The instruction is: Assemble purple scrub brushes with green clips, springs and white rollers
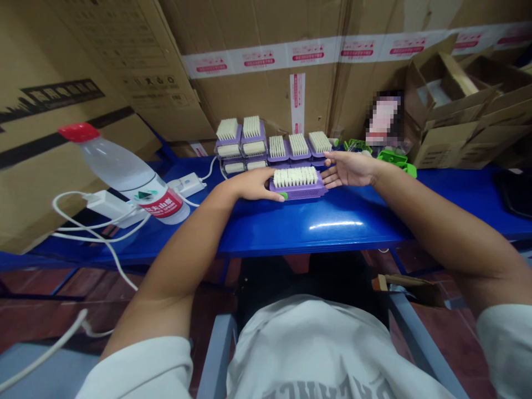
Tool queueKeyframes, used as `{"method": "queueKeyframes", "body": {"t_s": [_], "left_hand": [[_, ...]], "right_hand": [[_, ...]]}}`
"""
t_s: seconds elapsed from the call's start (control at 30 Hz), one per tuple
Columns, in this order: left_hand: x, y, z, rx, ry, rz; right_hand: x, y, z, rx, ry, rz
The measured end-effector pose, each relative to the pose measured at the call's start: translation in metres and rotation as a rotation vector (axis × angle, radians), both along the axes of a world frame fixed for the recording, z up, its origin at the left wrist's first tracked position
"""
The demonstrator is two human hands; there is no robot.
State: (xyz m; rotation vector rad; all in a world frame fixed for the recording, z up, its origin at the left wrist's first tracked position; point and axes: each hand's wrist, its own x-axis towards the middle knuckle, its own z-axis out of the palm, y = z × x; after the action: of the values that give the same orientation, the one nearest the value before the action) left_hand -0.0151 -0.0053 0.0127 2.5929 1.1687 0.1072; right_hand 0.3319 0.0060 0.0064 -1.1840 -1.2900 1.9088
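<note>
A purple brush with white bristles lies bristles-up on the blue table. My left hand rests against its left end, fingers curled round the near edge, one green-tipped nail showing. My right hand is at the brush's right end, palm up with fingers stretched out and touching it. Behind them stand rows and stacks of the same purple brushes.
A plastic water bottle with a red cap lies at the left beside white chargers and cables. Green parts sit at the back right. Cardboard boxes wall the back and right side.
</note>
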Motion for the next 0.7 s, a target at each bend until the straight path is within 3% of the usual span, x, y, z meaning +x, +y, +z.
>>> {"method": "queueKeyframes", "body": {"t_s": [0.37, 0.7], "left_hand": [[0.005, -0.001, -0.002, 0.153, 0.019, 0.026], [0.012, -0.005, -0.003, 0.315, 0.062, 0.071]], "right_hand": [[-0.006, -0.007, 0.002, 0.011, 0.088, 0.004], [-0.01, -0.007, -0.007, 0.078, 0.164, -0.012]]}}
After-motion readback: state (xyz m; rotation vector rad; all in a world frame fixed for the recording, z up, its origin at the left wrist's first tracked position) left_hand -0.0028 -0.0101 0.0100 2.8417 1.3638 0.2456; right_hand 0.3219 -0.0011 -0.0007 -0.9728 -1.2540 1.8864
